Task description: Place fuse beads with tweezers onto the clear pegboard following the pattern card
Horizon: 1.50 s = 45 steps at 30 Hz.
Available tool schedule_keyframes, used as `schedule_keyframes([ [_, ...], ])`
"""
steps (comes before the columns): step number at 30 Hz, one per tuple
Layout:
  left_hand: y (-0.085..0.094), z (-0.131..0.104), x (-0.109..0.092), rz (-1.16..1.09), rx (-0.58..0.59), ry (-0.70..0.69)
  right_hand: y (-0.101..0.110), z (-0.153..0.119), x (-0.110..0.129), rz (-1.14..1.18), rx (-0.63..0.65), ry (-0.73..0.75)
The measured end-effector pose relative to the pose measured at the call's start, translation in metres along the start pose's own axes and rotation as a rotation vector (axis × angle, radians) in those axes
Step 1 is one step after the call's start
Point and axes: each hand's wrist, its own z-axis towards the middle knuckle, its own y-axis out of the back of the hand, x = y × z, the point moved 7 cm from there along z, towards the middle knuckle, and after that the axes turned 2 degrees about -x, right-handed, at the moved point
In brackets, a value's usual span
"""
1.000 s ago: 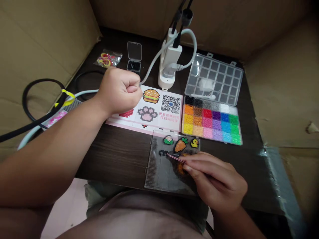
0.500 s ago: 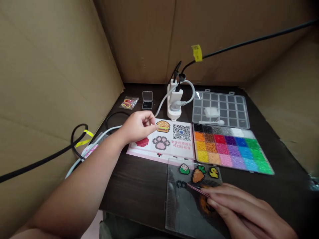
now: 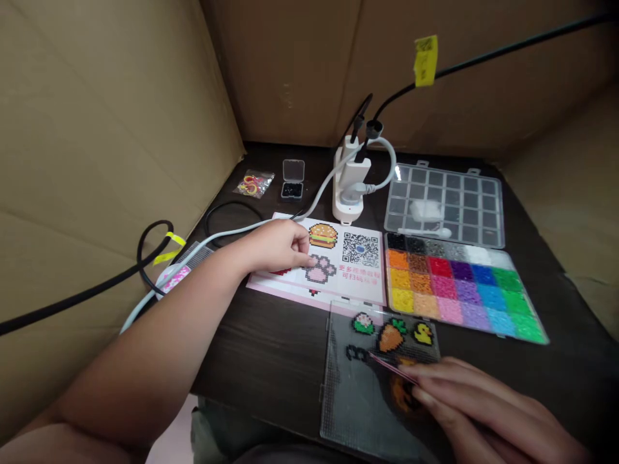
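Pinched in my right hand (image 3: 483, 403) is a thin pink pair of tweezers (image 3: 391, 368). Their tip is at a partly laid line of black beads (image 3: 356, 353) on a clear pegboard (image 3: 358, 412). Above that line the board carries bead figures: a green and pink one (image 3: 363, 323), a carrot (image 3: 391, 336) and a yellow duck (image 3: 423, 334). An orange and black figure (image 3: 405, 393) is partly hidden by my right hand. My left hand (image 3: 278, 247), fingers curled with nothing visible in them, rests over the printed pattern sheet (image 3: 333, 290), thumb at the paw picture (image 3: 320, 269).
Right of the sheet lies a compartment box of coloured beads (image 3: 459, 283), its clear lid (image 3: 449, 200) folded back. A white power strip (image 3: 347, 193) with cables stands behind. A small box of black beads (image 3: 292, 190) and a bag of rings (image 3: 255, 184) sit at the back left.
My left thumb has moved from the burger picture down to the paw picture. The tweezers stay by the black beads. The whole view has shifted slightly.
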Motion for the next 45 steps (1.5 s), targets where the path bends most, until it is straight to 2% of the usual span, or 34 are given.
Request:
schedule_keyframes([
  [5,-0.001,0.001,0.000,0.001,0.007,0.007,0.000,0.006,-0.001,0.061,-0.031,-0.086],
  [9,-0.002,0.004,0.002,0.036,0.020,0.027,-0.003,0.006,0.002,0.182,-0.043,-0.057],
  [18,0.001,0.004,0.001,0.027,-0.028,0.076,-0.007,0.012,0.005,0.225,-0.009,-0.051],
  [29,0.001,0.004,0.000,0.020,-0.033,0.023,-0.007,0.008,0.003,0.201,-0.001,-0.053],
  [34,-0.002,0.003,0.000,0.009,-0.007,-0.025,-0.005,0.010,0.006,0.050,0.039,-0.014],
  [40,-0.003,0.002,0.003,-0.010,0.003,-0.027,0.000,0.010,0.008,-0.039,-0.021,0.050],
  [45,-0.003,0.002,0.002,-0.003,0.007,-0.037,0.000,0.011,0.009,-0.068,-0.029,0.035],
])
